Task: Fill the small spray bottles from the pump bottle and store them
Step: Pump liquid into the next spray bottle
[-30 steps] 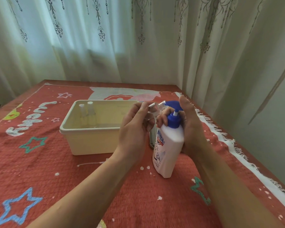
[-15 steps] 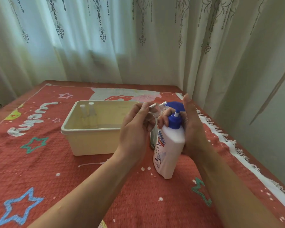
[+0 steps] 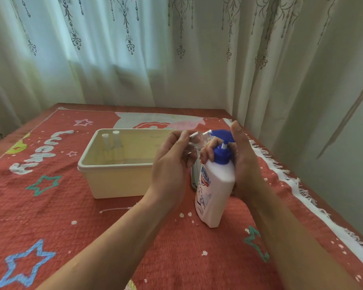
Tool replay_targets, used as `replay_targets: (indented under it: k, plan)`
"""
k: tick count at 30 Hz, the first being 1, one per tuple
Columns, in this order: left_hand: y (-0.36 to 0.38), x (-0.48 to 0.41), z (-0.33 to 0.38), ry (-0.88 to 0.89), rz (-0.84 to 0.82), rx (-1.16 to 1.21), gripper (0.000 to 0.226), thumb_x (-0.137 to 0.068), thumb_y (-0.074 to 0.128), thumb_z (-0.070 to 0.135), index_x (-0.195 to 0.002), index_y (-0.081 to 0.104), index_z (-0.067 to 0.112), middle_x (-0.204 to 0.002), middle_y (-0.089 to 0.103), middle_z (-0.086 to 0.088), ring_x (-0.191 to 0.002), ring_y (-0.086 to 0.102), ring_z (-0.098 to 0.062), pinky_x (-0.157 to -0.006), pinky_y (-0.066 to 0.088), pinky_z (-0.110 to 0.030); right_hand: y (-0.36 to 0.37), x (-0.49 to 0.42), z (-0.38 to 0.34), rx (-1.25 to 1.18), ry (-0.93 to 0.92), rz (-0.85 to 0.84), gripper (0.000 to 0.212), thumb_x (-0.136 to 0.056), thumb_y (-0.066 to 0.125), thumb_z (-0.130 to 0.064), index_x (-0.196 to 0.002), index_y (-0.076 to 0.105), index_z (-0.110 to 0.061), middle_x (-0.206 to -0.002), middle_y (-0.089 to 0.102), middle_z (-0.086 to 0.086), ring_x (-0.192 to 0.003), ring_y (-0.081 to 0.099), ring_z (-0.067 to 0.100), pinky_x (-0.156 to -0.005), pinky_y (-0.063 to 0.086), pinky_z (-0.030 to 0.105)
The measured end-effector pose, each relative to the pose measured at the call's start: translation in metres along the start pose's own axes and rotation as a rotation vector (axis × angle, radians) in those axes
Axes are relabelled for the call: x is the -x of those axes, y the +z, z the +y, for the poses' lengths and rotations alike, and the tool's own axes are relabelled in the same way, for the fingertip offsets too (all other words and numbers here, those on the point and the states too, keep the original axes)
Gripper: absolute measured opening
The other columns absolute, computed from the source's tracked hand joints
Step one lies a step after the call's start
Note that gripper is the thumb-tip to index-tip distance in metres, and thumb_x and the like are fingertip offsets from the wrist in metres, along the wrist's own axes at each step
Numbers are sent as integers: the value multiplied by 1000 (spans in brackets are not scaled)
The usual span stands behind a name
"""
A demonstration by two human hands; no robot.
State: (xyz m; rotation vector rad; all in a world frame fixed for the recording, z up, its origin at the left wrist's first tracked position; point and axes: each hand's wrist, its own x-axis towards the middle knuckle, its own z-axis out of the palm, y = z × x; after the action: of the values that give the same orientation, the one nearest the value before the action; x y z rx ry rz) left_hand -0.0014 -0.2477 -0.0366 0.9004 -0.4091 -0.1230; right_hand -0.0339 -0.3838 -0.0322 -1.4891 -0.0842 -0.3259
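Curtain (image 3: 176, 49): pale, patterned, hanging behind the bench.
Bench cover (image 3: 50, 206): red cloth with stars and letters, white fringe along the right edge, spread over the bench.
Tub (image 3: 117, 181): cream plastic, open, standing left of both hands.
Pump bottle (image 3: 215, 185): white body, blue collar and pump head, tilted with its base on the cloth, just right of the tub.
Right hand (image 3: 241, 164): fingers wrapped around the pump bottle's neck and shoulder, thumb raised beside the blue pump head.
Left hand (image 3: 172, 164): fingers closed on a small clear spray bottle, held up at the pump's spout.
Small spray bottle in hand (image 3: 194, 141): clear, partly hidden by the fingers; fill level cannot be told.
Stored spray bottles (image 3: 112, 145): two, upright, side by side in the tub's far left corner.
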Motion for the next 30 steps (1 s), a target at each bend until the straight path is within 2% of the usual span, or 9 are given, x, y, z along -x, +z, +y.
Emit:
replay_targets:
  k: [3,7,10,13,18,22,25,28,30]
  plan:
    - [0,-1,1,9,-9,-22,22,-102,46,11,-95,66,7,-79,62,-3,-65,45,-15,-59,32,-28,-1,-1,1,-8,-4,-10,74,-66,62,-87,-61,62,-14,-74,63,15,-72,59,27,-84,48,45]
    - [0,-1,-2,1,-2,1,22,-102,45,10,-92,64,7,-79,62,-4,-65,45,-16,-58,31,-28,-1,0,-1,4,-12,-8,55,-86,49,-61,-58,61,-14,-73,62,16,-70,56,26,-77,45,40]
    - [0,0,-7,-20,10,16,20,-102,46,10,-92,64,6,-80,60,-7,-69,45,-19,-58,31,-29,0,1,-2,7,-21,-4,51,-91,42,-48,-56,62,-16,-69,63,12,-69,55,25,-76,43,40]
    - [-1,0,-6,-21,18,11,20,-101,46,10,-92,64,6,-79,61,-6,-68,45,-18,-58,30,-28,0,2,-1,19,-38,12,55,-93,44,-52,-59,61,-13,-73,63,16,-71,56,27,-80,44,44]
    - [0,0,-1,-8,-3,11,24,-102,46,11,-89,66,9,-79,62,-3,-66,46,-14,-59,32,-28,2,1,-2,20,-5,22,68,-77,56,-79,-61,62,-13,-75,63,17,-73,58,29,-85,48,46]
    - [2,1,-1,-17,6,10,25,-102,45,11,-89,66,10,-79,65,-2,-68,50,-14,-61,33,-29,1,2,-2,8,-19,11,61,-91,43,-62,-60,61,-13,-75,62,18,-72,57,28,-81,47,42]
    - [2,3,-4,-35,15,17,24,-102,45,10,-88,65,10,-78,64,-2,-68,49,-15,-60,32,-28,2,3,-5,-6,-33,5,53,-92,40,-48,-56,62,-15,-68,63,12,-68,57,24,-73,48,36]
    - [2,3,-4,-30,30,23,22,-101,46,9,-90,64,8,-77,60,-5,-67,46,-15,-59,30,-28,2,3,-3,-23,-34,4,54,-93,41,-48,-57,61,-13,-69,62,14,-68,56,25,-73,47,37]
    - [3,2,-3,-22,29,24,23,-102,45,9,-89,65,8,-77,61,-3,-66,48,-13,-58,31,-27,1,3,-1,-11,-35,3,61,-93,45,-60,-59,61,-12,-72,62,16,-70,57,26,-76,48,38]
